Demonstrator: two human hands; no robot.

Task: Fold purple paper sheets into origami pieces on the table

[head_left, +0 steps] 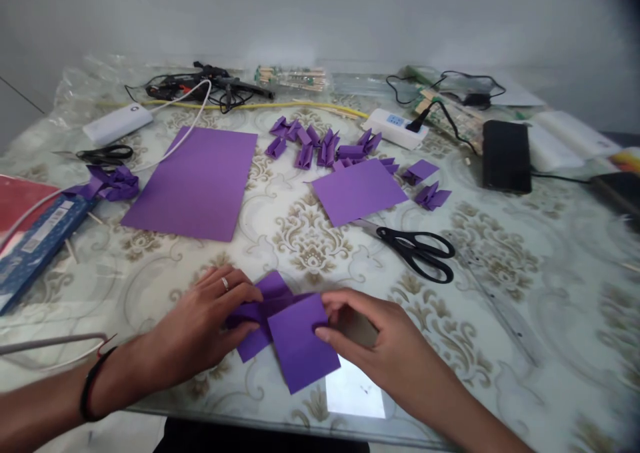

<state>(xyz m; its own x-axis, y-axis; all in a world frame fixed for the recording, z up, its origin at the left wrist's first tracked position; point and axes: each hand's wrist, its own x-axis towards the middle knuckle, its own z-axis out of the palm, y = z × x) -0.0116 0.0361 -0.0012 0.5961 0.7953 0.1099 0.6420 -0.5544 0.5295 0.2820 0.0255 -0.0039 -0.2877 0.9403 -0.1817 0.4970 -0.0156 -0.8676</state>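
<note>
A small piece of purple paper (pixel 300 336), partly folded, lies on the glass table near its front edge. My left hand (pixel 210 323) presses on the paper's left part, its fingers bent and pinching a fold. My right hand (pixel 373 343) pinches the paper's right edge between thumb and fingers. A ring shows on my left hand and a dark band on that wrist.
Black scissors (pixel 417 250) lie right of centre. A large purple sheet (pixel 197 180), a smaller purple sheet (pixel 357 190) and several folded purple pieces (pixel 320 146) lie further back. A power strip (pixel 397 126), a black phone (pixel 506 154), cables, a second pair of scissors (pixel 105 153) and a blue box (pixel 37 243) ring the table.
</note>
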